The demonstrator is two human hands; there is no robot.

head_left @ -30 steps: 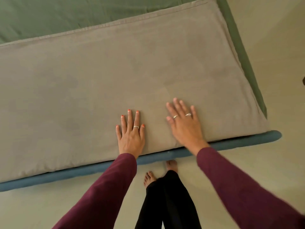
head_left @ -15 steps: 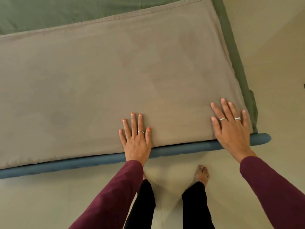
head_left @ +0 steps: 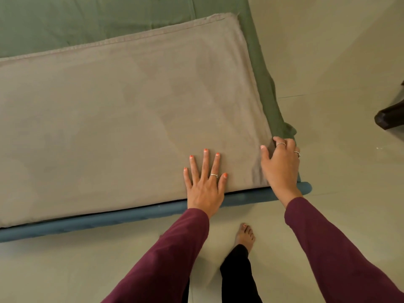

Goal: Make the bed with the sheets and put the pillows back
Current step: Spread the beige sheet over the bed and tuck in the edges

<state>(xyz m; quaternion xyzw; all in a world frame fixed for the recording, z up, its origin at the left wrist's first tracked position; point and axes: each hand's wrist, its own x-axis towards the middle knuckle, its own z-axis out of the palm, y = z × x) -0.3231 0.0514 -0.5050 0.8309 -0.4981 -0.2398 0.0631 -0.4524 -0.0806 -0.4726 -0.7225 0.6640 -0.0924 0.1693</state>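
Taupe cotton, a folded sheet (head_left: 122, 119), is lying smooth across the near part of the bed, reaching far to the left of both hands, with its stitched edge running along the side away from the person. Beyond that edge the green sheet (head_left: 94, 20) is covering the mattress, and a blue bed edge (head_left: 109, 219) is showing just nearer than the fold. The left hand (head_left: 204, 184) is staying where it was a second ago, fingers spread and flat, pressing the taupe layer down just left of the corner. The right hand (head_left: 281, 165) is the one that has been travelling: a second ago it was lying flat close beside the left, half a second ago it was flat further along the near edge, and now it is sitting on the right near corner with its grip curling round the fabric there, thumb on top and fingers wrapping over the side where the green sheet (head_left: 282, 125) is bunching. Whether the fingers are pinching the taupe corner alone or the green beneath as well cannot be told. That shift probably means smoothing is giving way to squaring or tucking this corner, so the sheet stage is nearing its end. No pillows are appearing in view, so that part is likely remaining.
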